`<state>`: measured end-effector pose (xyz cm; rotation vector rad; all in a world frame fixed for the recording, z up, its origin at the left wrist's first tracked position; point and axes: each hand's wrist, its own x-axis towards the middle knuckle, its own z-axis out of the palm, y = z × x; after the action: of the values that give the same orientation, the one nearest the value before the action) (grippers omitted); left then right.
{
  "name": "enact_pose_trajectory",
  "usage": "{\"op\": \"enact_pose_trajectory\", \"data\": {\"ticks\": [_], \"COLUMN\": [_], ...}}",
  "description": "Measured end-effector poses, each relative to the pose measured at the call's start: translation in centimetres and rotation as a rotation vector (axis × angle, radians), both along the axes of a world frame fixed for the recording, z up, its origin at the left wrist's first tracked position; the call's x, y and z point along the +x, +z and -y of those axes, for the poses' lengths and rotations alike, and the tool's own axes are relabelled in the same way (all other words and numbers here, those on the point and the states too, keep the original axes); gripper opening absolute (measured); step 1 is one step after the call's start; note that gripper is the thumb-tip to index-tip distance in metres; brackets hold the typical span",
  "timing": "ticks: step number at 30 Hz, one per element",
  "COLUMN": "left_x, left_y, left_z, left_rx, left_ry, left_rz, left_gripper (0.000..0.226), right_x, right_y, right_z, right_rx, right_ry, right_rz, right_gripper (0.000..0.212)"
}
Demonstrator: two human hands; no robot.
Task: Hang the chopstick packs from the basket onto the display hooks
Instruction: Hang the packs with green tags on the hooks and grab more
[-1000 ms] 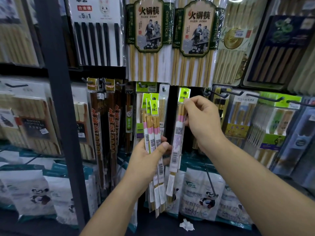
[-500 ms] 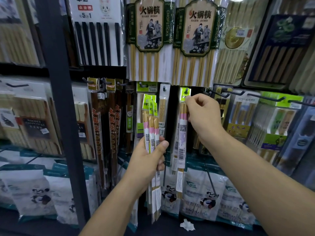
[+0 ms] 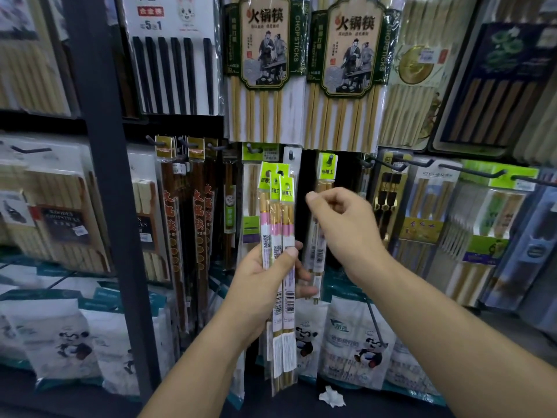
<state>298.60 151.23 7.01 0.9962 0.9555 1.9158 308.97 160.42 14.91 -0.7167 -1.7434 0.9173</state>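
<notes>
Green header cards top the three chopstick packs [image 3: 278, 206] gripped by the left hand [image 3: 265, 285]. Its thumb lies across their fronts and its fingers wrap behind. The packs stand upright with the long axis vertical and the headers uppermost, slightly fanned.

The right hand [image 3: 343, 227] is just beside them, to their right and a little higher, with fingers curled. No pack shows between its fingertips. Contact with the hung pack [image 3: 328, 170] passing behind its knuckles cannot be confirmed.

The hung pack is suspended by its header hole from a display hook [image 3: 329, 160], above and beyond the right hand. It hangs vertically, parallel to the held packs. The basket is not in view.

Judgement: the right hand is the nearer one to the held headers. The next pack lies to its left, so a short leftward reach and a pinch at the header would probably be needed. The pack then travels up and right to the hook, with the hole aligned to the hook tip.
</notes>
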Motion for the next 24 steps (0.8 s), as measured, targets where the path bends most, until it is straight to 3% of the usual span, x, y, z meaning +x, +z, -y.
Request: {"op": "enact_pose_trajectory", "data": {"ticks": [3,11,18,24], "left_x": [0.2,0.0,-0.6,-1.1], "left_y": [0.0,-0.3,-0.4,-0.6], "left_z": [0.1,0.1,-0.2,0.0], "left_rx": [0.021,0.015,-0.013,-0.073], "left_ry": [-0.045,-0.046,0.068,0.133], "left_rz": [-0.001,-0.035,-0.037,-0.184], "left_gripper": [0.03,0.022,0.015,0.019], "right_x": [-0.3,-0.2,0.2,0.0], "right_y": [-0.1,0.2,2.4,2.9], "right_z": [1.1,1.2,-0.5,-2.3], "right_rx": [-0.099,-0.192,-0.117,0.023], "right_ry": [0.176,0.245,0.07,-0.08], "right_rz": [-0.007,-0.063,-0.212,-0.236], "right_gripper": [0.023,0.021,0.019,0.023]}}
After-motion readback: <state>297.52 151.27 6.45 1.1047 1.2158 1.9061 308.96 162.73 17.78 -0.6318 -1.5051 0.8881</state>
